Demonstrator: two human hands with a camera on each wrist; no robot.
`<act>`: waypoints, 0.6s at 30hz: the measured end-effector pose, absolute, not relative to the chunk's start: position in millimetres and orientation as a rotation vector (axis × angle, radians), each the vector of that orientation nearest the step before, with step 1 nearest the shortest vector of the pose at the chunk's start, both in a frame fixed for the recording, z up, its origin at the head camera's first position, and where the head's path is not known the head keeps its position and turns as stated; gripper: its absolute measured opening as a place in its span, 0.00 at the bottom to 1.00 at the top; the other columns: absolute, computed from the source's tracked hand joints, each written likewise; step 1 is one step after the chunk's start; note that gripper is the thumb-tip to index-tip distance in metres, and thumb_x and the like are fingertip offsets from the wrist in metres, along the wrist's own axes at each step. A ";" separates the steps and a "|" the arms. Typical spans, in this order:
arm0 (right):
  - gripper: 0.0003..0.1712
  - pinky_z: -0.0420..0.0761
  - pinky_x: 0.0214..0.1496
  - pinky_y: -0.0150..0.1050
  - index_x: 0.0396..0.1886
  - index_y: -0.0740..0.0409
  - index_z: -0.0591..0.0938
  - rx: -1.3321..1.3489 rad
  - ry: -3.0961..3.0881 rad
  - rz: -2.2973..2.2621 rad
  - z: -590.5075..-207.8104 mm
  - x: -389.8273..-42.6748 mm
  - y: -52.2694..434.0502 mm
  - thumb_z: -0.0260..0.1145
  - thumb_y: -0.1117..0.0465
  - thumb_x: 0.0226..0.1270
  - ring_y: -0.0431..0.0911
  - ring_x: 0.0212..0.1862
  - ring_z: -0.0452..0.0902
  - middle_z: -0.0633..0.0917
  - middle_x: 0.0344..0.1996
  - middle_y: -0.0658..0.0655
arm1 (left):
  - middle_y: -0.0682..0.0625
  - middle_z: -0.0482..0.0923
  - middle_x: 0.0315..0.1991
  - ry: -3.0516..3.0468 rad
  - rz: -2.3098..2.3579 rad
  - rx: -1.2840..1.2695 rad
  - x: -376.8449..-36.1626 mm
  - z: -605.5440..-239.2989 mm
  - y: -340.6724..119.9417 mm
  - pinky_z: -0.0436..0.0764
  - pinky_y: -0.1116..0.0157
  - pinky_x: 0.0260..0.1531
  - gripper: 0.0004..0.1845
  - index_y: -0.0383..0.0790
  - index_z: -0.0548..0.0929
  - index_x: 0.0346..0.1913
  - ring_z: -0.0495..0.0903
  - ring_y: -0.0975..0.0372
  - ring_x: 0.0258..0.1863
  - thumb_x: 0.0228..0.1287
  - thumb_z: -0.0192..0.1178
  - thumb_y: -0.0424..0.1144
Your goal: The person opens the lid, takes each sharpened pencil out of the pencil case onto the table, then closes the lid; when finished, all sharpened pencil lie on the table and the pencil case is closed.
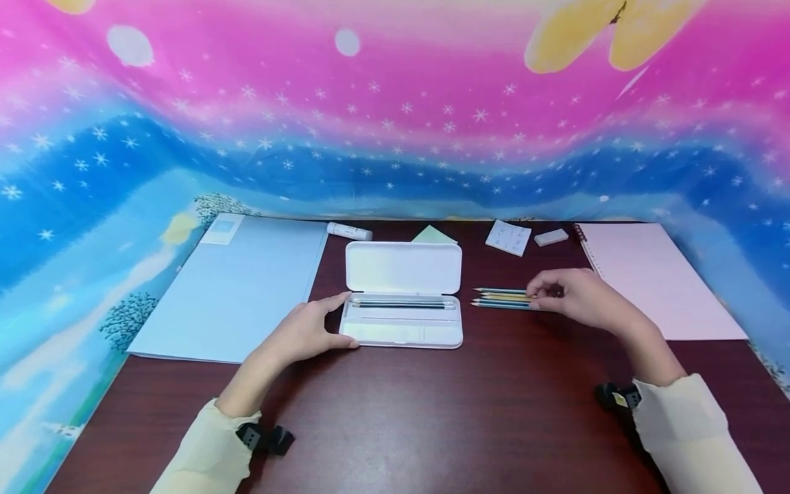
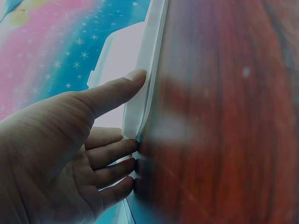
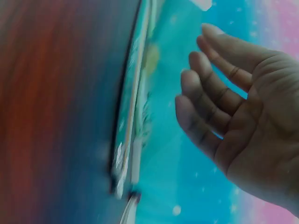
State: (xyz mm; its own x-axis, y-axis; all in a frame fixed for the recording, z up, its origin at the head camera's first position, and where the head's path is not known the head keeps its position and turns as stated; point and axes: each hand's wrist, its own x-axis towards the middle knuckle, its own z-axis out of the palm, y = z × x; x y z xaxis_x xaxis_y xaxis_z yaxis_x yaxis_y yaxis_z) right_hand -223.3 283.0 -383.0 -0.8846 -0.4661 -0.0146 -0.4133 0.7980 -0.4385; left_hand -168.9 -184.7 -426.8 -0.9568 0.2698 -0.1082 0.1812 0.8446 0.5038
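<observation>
Our left fingers (image 2: 112,154) straight, bracing pencil case (image 1: 402,302) near desk (image 1: 432,412) middle; right fingers (image 3: 210,98) spread loosely over pencils (image 1: 501,299).

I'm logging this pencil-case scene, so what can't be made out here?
- Head view: the right hand covers the loose pencils' back ends; grip unclear.
- Pencil case: contents too small to count.
- Right wrist view: blurred; no contact visible.
- Left wrist view: left hand hides the case's near edge.

Head view: bright, even light, sharp, edges bowed by wide lens; soft glare on glossy dark-red wooden table (image 1: 432,412). Both wrist views dimmer, tabletop smeared, out of focus.
</observation>
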 end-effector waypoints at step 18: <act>0.11 0.78 0.41 0.40 0.48 0.47 0.89 -0.907 2.717 -0.780 -373.6 -229.9 180.9 0.73 0.57 0.66 0.42 0.36 0.78 0.89 0.38 0.43 | 0.40 0.73 0.71 2.844 0.741 0.359 -168.6 -426.6 -185.2 0.76 0.46 0.63 0.52 0.41 0.67 0.77 0.75 0.47 0.68 0.52 0.76 0.58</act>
